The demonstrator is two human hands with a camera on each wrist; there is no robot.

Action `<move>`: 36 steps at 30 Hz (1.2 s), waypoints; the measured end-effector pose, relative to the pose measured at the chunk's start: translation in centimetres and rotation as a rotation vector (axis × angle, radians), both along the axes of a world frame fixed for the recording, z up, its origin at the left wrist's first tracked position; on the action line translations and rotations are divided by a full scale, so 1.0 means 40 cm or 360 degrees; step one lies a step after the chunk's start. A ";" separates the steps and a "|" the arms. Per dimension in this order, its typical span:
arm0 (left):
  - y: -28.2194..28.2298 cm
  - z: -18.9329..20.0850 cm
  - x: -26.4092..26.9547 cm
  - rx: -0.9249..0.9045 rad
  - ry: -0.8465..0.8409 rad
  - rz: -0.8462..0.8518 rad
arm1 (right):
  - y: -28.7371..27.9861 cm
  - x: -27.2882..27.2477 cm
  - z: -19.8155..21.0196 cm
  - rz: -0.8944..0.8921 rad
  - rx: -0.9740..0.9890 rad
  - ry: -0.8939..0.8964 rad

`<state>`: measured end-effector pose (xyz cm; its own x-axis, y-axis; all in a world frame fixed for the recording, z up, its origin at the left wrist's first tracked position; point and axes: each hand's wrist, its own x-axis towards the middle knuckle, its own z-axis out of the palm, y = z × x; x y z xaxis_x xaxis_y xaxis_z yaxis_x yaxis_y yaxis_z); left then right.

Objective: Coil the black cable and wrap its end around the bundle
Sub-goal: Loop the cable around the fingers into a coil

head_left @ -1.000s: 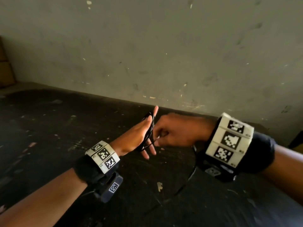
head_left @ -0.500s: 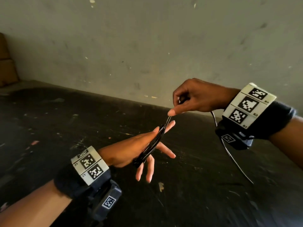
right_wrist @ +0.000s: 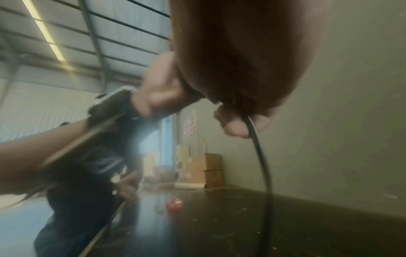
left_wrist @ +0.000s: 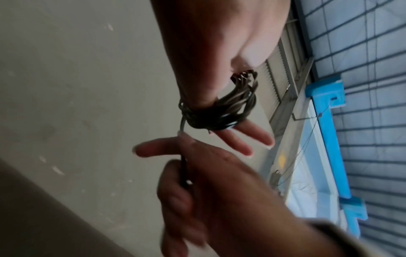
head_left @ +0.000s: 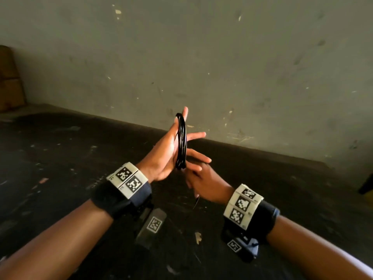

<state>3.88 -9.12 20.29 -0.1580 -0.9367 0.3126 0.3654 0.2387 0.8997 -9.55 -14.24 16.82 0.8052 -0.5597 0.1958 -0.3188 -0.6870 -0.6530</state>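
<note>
The black cable (head_left: 181, 142) is wound in several loops round my left hand (head_left: 165, 154), which stands upright with straight, spread fingers. In the left wrist view the coil (left_wrist: 219, 111) circles the palm below the straight fingers (left_wrist: 248, 137). Just under the left hand, my right hand (head_left: 203, 182) grips the free length of cable, fingers curled round it. A short piece of the strand (head_left: 196, 202) shows beneath that hand. The right wrist view shows the cable (right_wrist: 261, 156) hanging down from the curled fingers (right_wrist: 237, 125) toward the table.
Both hands hover over a dark, scuffed table top (head_left: 60, 158) against a grey wall (head_left: 222, 67). Cardboard boxes (head_left: 10, 81) stand at the far left. A pale scrap (head_left: 198, 237) lies on the table near me, and a small red object (right_wrist: 174, 205) lies further along it.
My right hand has dropped from above the left hand to below it, carrying the cable round. The left hand has risen and turned upright.
</note>
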 end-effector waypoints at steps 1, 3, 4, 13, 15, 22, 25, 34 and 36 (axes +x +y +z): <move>-0.011 -0.002 0.006 0.0001 -0.0014 0.0068 | 0.012 0.006 -0.002 -0.0003 0.0056 0.0037; -0.027 -0.007 0.013 -0.0007 -0.0021 0.0182 | 0.023 0.013 -0.004 0.0001 0.0154 0.0146; -0.033 -0.010 0.017 -0.0014 -0.0019 0.0227 | 0.030 0.013 -0.002 0.0023 0.0229 0.0210; -0.029 -0.076 0.038 -0.0047 -0.0670 0.0501 | 0.085 -0.020 0.078 0.0251 0.0064 0.0618; -0.021 -0.101 0.039 -0.0032 -0.0809 0.0491 | 0.090 -0.028 0.119 0.0295 -0.0176 0.0648; 0.032 -0.152 0.030 0.0149 -0.0865 0.0167 | 0.013 -0.059 0.285 0.0295 -0.0930 0.0683; 0.042 -0.155 0.021 0.0276 -0.0915 -0.0002 | -0.019 -0.060 0.332 0.0340 -0.1013 0.0634; 0.095 -0.109 0.006 0.0159 -0.0397 -0.0389 | -0.097 -0.042 0.267 0.0311 -0.0835 0.0178; 0.100 -0.086 0.008 0.0091 -0.0208 -0.0400 | -0.106 -0.040 0.218 0.0240 -0.0685 -0.0021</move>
